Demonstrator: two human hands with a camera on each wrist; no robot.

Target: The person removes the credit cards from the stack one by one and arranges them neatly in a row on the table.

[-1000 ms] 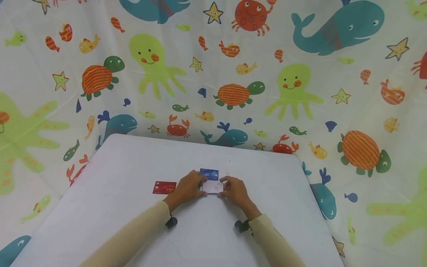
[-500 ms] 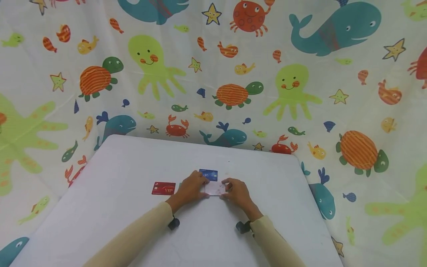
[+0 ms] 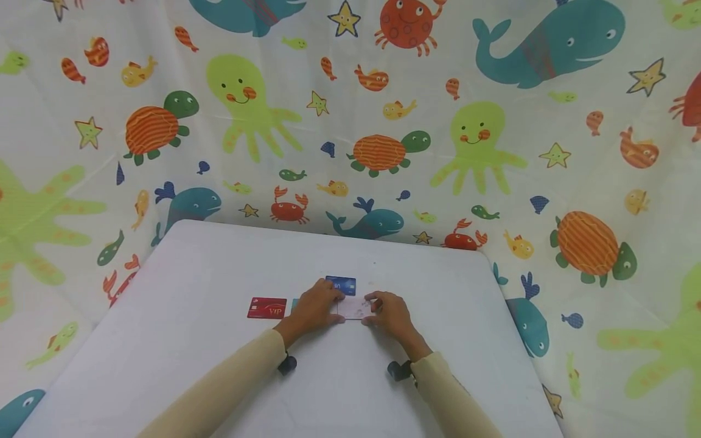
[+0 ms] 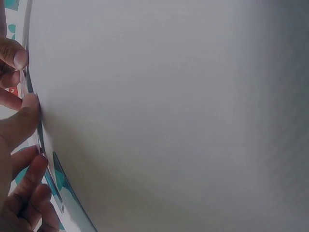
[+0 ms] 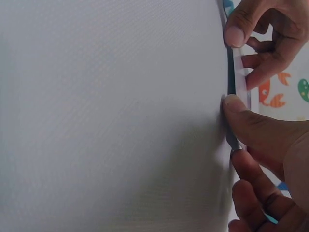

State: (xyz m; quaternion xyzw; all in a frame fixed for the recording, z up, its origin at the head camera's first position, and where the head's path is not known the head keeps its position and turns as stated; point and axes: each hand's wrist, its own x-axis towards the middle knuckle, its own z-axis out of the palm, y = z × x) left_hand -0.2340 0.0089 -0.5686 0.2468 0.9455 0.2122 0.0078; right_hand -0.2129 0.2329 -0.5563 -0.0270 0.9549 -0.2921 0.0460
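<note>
A pale pinkish-white card point(image 3: 353, 308) lies flat between my two hands in the head view. My left hand point(image 3: 314, 308) pinches its left end, thumb at the near edge and fingers at the far edge. With the same kind of grip, my right hand point(image 3: 391, 315) holds the right end. A blue card point(image 3: 342, 285) lies just beyond the white one, its left part covered by my left hand. To the left lies a red card point(image 3: 266, 308) marked VIP. A teal card point(image 3: 295, 302) peeks out beside it, mostly hidden by my left hand.
The cards are on a white table point(image 3: 219, 267) with rounded far corners. Behind it hangs a curtain point(image 3: 306, 146) printed with sea animals. Each wrist wears a small dark camera, the left one point(image 3: 287, 365) and the right one point(image 3: 398, 371).
Both hands have slid the white card slightly right. The red card, partly covered before, now shows whole, and an edge of the teal card has come into sight left of my left hand.
</note>
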